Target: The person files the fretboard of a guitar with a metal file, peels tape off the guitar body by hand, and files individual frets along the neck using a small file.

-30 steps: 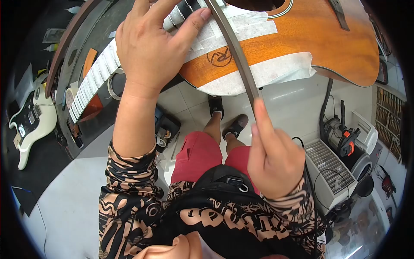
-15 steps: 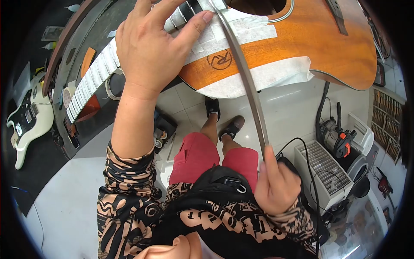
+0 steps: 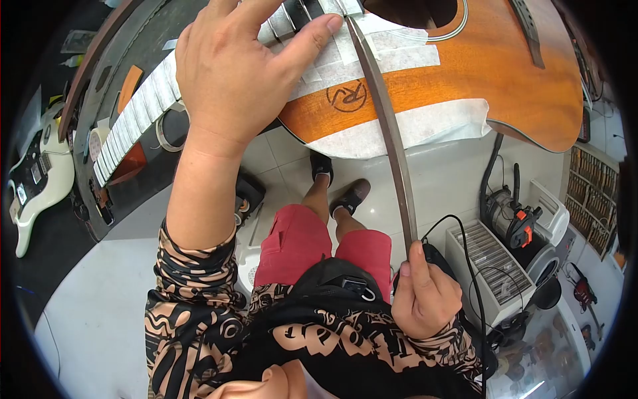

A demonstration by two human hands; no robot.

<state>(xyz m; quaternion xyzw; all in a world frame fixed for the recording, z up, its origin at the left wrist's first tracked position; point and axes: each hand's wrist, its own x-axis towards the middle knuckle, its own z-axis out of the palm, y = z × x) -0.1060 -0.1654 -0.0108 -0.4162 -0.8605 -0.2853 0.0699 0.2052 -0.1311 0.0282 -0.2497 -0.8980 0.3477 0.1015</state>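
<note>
An acoustic guitar point(image 3: 465, 73) lies across the top of the view, its orange-brown body partly covered with white masking tape point(image 3: 405, 136). Strips of tape also run between the frets along its neck point(image 3: 143, 110). My left hand point(image 3: 232, 73) rests over the neck near the body, thumb stretched out and fingers apart; its fingertips are cut off by the frame. My right hand point(image 3: 428, 296) grips the near end of a long, slim metal file point(image 3: 392, 133), forefinger laid along it. The file's far tip meets the taped fretboard end, close to my left thumb.
At left a cream electric guitar body point(image 3: 50, 169) lies on the dark bench, near a tape roll point(image 3: 169, 130). On the floor at right stand a vacuum cleaner point(image 3: 512, 216) with a hose and a white slatted unit point(image 3: 488, 266). A black cable point(image 3: 473, 279) hangs beside my right arm.
The file has drawn back slightly toward me in my right hand. My left hand stays on the neck. The whole view has shifted a little.
</note>
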